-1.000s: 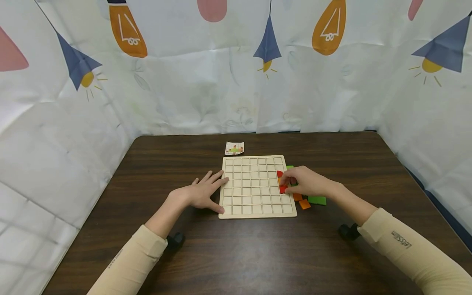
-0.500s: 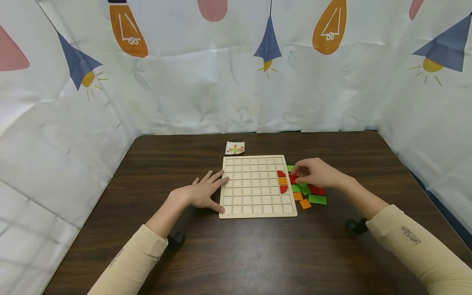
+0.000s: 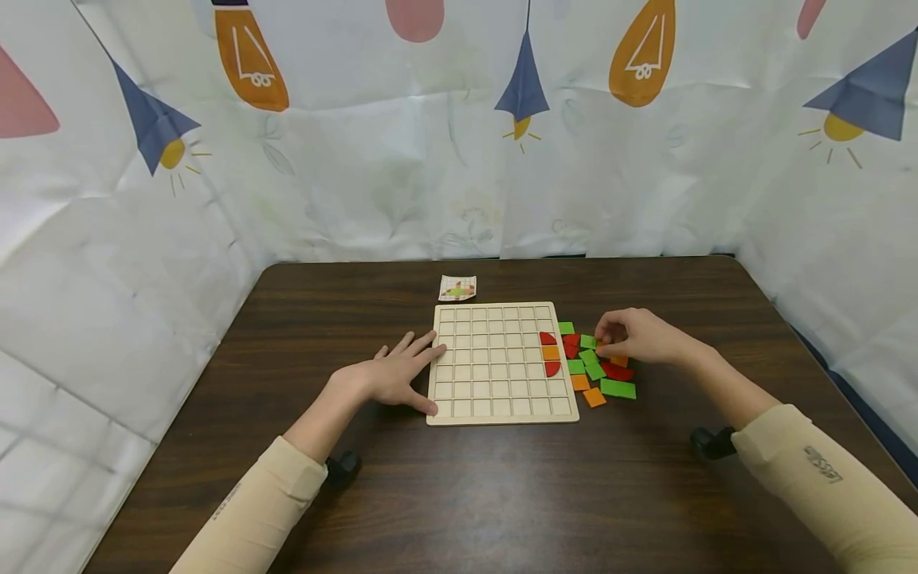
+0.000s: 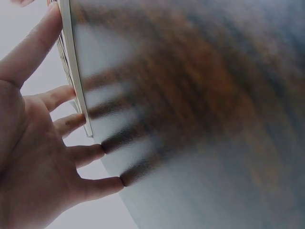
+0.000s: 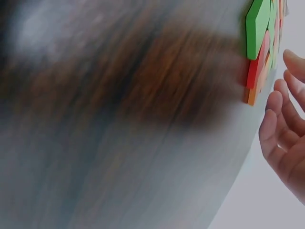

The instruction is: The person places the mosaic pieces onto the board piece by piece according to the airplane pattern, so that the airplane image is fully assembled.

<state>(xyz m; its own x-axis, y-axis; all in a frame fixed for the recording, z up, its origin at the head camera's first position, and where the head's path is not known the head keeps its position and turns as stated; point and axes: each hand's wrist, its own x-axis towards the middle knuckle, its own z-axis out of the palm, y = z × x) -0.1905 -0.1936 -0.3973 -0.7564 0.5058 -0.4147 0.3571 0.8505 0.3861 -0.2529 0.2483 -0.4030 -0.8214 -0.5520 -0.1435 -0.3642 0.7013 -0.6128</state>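
Note:
A pale wooden grid board [image 3: 493, 391] lies on the table. Near its right side, two red quarter-round tiles sit above and below an orange square tile [image 3: 549, 352]. My left hand [image 3: 390, 379] rests spread along the board's left edge, thumb and some fingertips touching it; in the left wrist view the board's edge [image 4: 76, 71] meets these fingers. My right hand [image 3: 638, 335] hovers over loose tiles right of the board, thumb and fingers bent. An orange tile shows by its fingertips. In the right wrist view a gap separates thumb and fingers, with nothing visible between.
Beside the board lie several loose green, red and orange tiles, among them a green rectangle [image 3: 618, 389] and an orange square [image 3: 594, 397]. A small pattern card [image 3: 457, 288] lies behind the board. A printed white cloth [image 3: 430, 183] surrounds the dark wooden table [image 3: 495, 494].
My right hand has left the red tile on the board and moved right, over the loose tiles. More of the pile shows now. The left hand stays on the board's edge.

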